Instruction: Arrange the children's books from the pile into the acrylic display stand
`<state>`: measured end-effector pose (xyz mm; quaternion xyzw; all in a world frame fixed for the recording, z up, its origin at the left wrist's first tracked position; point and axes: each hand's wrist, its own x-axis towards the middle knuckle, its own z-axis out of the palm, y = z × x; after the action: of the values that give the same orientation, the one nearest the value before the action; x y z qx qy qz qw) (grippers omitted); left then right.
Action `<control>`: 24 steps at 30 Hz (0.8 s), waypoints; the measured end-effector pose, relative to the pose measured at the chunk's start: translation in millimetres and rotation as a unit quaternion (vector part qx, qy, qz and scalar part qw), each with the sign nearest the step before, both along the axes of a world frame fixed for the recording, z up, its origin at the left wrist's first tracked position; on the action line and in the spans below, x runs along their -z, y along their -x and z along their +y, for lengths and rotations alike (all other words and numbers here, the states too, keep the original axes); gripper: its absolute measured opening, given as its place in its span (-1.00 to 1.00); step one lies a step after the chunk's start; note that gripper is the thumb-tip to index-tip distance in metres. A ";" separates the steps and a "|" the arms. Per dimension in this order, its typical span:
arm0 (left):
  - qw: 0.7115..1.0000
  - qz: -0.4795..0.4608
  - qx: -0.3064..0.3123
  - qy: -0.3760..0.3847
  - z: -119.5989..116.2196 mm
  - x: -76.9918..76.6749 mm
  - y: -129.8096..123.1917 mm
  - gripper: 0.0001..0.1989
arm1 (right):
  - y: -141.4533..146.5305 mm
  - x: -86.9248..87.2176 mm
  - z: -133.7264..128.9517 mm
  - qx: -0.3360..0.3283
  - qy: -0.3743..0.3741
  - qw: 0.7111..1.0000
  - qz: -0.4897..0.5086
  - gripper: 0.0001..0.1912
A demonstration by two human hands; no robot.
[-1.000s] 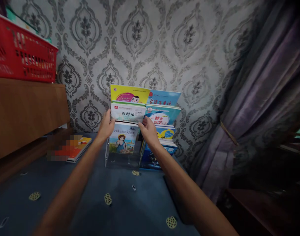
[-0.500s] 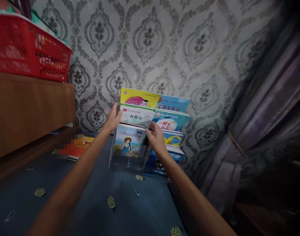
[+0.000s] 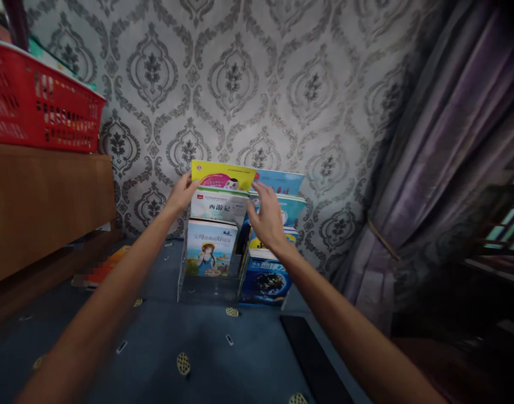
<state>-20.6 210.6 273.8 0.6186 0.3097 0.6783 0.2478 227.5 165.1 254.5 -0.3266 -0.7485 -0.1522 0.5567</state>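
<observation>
Several picture books stand in a clear tiered rack, in two columns against the wall. The yellow book is at the back of the left column. My left hand is closed at its left edge, thumb in front, with the other fingertips partly hidden. By its right edge my right hand has its fingers stretched and apart. In front stand a white book and a book with a girl on its cover. The right column has blue books, including a dark-blue one in front; my right hand partly covers others.
A red basket rests on a wooden cabinet at left. An orange book lies on the blue patterned surface, partly behind my left arm. A dark flat slab lies front right. A tied curtain hangs at right.
My right hand has gone from the lower edge of the white book up to beside the yellow book, its fingers stretching out. My left hand stays by the left edges. The view has shifted.
</observation>
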 end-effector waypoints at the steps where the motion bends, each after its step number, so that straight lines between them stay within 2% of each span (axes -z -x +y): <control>1: 1.000 0.002 0.006 0.002 2.2 -6.0 0.4 -0.64 | -5.3 -14.1 8.4 0.016 -0.007 1.000 -0.012 -0.50; 6: 0.999 -0.018 0.048 0.015 17.2 -28.4 -0.7 -0.57 | -28.4 -74.1 52.9 0.082 0.009 0.992 -0.092 -0.41; 10: 0.996 -0.047 0.071 0.028 28.9 -32.0 -4.0 -0.54 | -35.7 -97.8 75.4 0.097 0.015 0.979 -0.177 -0.43; 15: 0.995 -0.079 0.051 0.023 39.8 -32.4 -9.3 -0.61 | -39.3 -104.5 85.1 0.109 0.071 0.957 -0.260 -0.61; 20: 0.995 -0.088 0.031 0.037 45.6 -33.3 -12.4 -0.72 | -47.0 -99.9 79.7 0.084 0.041 0.967 -0.238 -0.49; 24: 0.995 -0.089 0.035 0.043 47.3 -33.9 -12.8 -0.74 | -51.7 -94.5 70.2 0.068 0.036 0.972 -0.220 -0.46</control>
<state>-7.8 257.8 307.7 0.5551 0.2936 0.7074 0.3244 279.2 235.3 349.0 -0.3552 -0.8339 -0.2306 0.3540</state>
